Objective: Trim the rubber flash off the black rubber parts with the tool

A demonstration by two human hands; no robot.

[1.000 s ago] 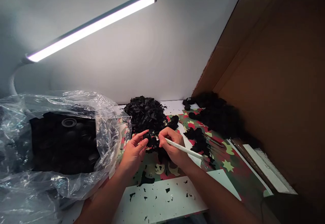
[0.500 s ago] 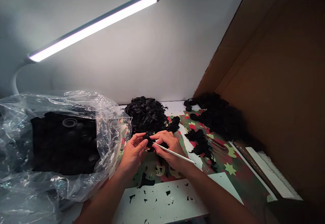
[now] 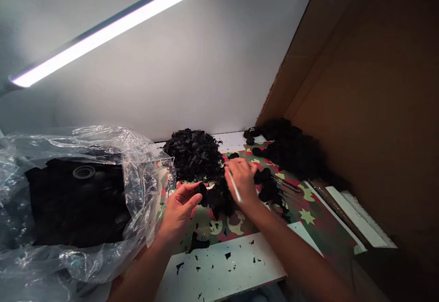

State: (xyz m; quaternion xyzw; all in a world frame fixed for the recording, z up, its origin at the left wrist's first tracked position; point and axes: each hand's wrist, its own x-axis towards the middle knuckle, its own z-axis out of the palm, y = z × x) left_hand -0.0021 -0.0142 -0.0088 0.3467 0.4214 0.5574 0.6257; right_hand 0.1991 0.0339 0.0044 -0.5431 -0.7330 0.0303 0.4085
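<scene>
- A bench (image 3: 332, 229) with a red, green and yellow pattern stretched under everything.
- At its left sat a clear plastic bag (image 3: 142, 188), open, with black parts inside.
- A dark heap (image 3: 295, 156) lay at the far right; a pile of black scraps (image 3: 194, 153) stood behind the hands.
- The left hand (image 3: 180, 206) pinched a piece between thumb and fingers; the right hand (image 3: 242, 181), slightly blurred and well apart from that piece, was curled around a white stick.
- The white stick (image 3: 235, 187) slanted across the right hand; a loose grip could have let it slip and jab the left fingers when brought close.
- The black ribbed piece (image 3: 201, 194) was in the left hand, beside loose black scraps; if dropped, it could easily have been lost among them, their colour being so alike.
</scene>
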